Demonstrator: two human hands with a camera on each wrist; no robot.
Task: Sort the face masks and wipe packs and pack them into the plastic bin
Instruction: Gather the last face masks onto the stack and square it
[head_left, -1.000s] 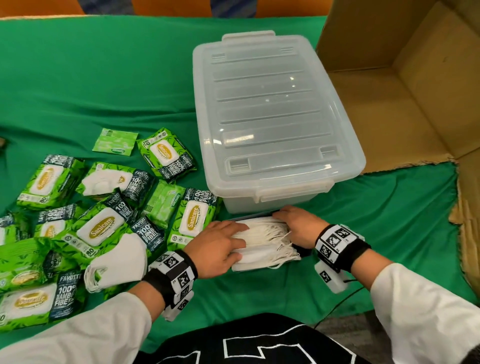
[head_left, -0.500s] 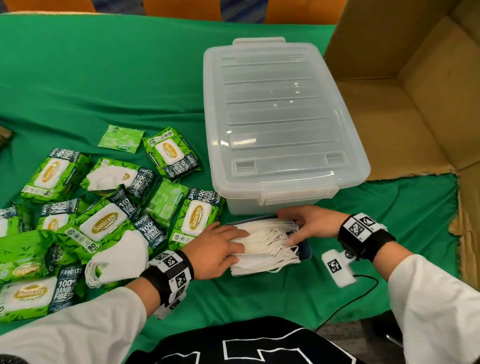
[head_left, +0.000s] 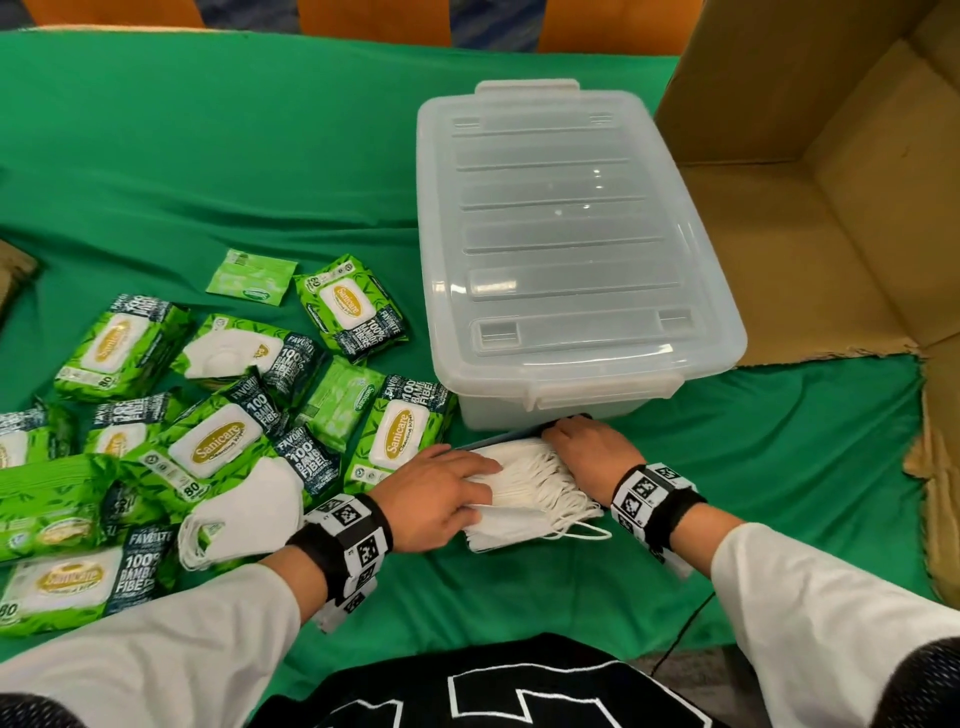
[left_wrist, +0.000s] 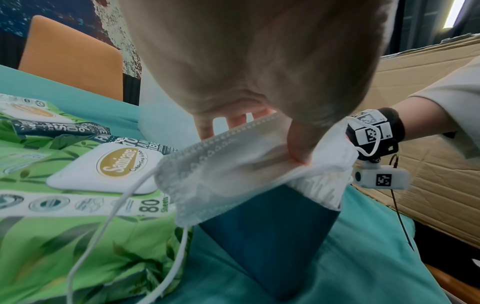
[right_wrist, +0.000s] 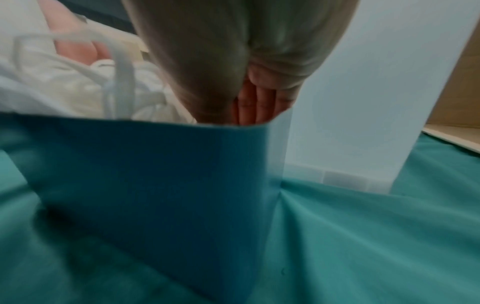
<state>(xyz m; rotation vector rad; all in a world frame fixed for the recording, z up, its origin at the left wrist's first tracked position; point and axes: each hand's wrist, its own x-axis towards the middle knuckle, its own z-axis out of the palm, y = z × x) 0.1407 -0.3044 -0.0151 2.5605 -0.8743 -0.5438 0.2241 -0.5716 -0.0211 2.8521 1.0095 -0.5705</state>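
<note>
**A:** Both hands are down on the stack of white folded face masks (head_left: 524, 486), right at the near edge of the green-clothed worktop (head_left: 260, 156). The left hand (head_left: 436, 493) lies flat on top, fingers straight and pressing. The right hand (head_left: 587, 452) cups the far right end, fingers bent over the edge.

**B:** What's under the stack?

**A:** A dark blue flat card or box (left_wrist: 267, 236); I can't tell which. On the left wrist view the thumb presses the top mask down against it.

**B:** And the target?

**A:** The clear plastic bin with its snap-on lid (head_left: 566, 234) sits straight ahead of the hands, its near wall just beyond the stack and almost touching it. The lid is shut, so nothing goes in yet.

**B:** How does the stack lie?

**A:** Its long axis runs left to right, across the bin's short near end, with ear loops spilling off the near right corner. The hands bracket it, one at each end.

**B:** Nearer hand to the bin?

**A:** The right, I'd judge; its fingers sit close under the near lid latch. The green wipe packs with white flip lids (head_left: 218, 441) lie scattered to the left, beside the left hand.
</note>
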